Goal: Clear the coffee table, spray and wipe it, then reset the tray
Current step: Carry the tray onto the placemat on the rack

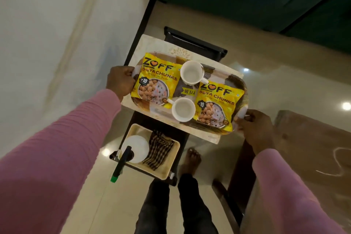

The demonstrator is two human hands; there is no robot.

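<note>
While I'm watching this over the feed, the left hand (120, 81) is curling its fingers round the left end of the tray (235, 80). The tray is sitting over the coffee table (163, 47), though I can't tell if it's resting on it or hovering just clear. Its long axis is running across the person's body, with the left end angling a bit away and the right end nearer.

Nothing on it is being held down. The left packet (155, 80) is lying loose, the far cup (191, 72) is pointing its handle toward the right hand (254, 127), the near cup (183, 109) is pointing its handle back at the left packet, and the right packet (216, 104) is overhanging the near rim. The right hand is gripping the right end, thumb on top.

If one hand ends up lifting faster than the other, I reckon the cups are tipping or sliding, and that right packet is going over first.
</note>
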